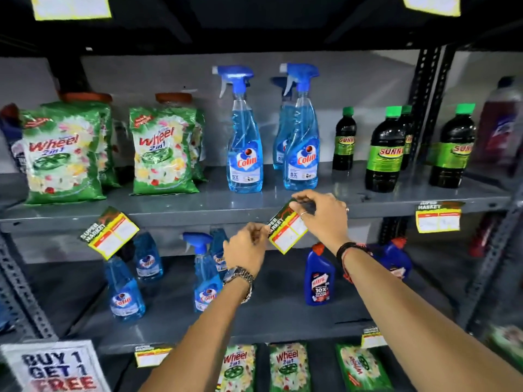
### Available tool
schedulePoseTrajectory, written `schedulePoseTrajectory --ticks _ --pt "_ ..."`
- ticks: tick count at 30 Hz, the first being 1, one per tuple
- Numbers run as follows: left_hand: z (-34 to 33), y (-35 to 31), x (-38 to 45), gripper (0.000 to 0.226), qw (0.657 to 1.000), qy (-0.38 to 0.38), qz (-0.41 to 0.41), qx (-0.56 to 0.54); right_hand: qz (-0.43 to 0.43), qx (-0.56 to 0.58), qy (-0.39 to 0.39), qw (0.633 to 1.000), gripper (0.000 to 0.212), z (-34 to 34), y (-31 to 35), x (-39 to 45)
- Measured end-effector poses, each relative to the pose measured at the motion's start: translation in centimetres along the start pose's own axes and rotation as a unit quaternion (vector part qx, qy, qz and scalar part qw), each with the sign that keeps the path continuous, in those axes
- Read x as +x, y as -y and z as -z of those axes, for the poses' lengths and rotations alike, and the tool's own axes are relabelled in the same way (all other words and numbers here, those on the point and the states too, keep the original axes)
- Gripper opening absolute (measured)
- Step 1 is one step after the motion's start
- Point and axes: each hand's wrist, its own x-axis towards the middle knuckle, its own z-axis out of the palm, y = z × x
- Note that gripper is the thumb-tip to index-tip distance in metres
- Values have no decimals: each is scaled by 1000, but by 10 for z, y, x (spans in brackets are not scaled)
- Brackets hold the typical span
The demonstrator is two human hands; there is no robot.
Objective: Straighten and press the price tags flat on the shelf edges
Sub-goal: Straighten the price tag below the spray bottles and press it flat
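Grey shelf edge (215,213) — tilted "SUPER MARKET" price tag (287,232) pinched by left hand (245,251) and right hand (322,215) fingers.

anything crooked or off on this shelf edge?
Yes. Two price tags hang askew: the left tag is tilted and untouched; the middle tag is tilted, pinched by both hands. The right tag sits level.
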Motion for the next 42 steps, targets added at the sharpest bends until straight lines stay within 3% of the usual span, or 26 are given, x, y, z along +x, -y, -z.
schedulePoseTrajectory --ticks 3,7,12,21,42 --pt "10 -6 -1 16 998 -39 -41 32 -14 -39 -22 999 12 -1 5 0" --pt "34 -25 6 13 982 -124 -125 67 -48 44 -26 998 9 2 15 0" --pt "49 -25 18 14 985 -91 -141 50 -16 69 9 997 3 3 3 -8" --pt "49 -5 21 18 971 -33 -186 147 72 46 43 995 7 4 -13 -15" --pt "38 -17 38 19 980 -91 -154 85 46 -8 -61 997 8 -15 -12 -8"
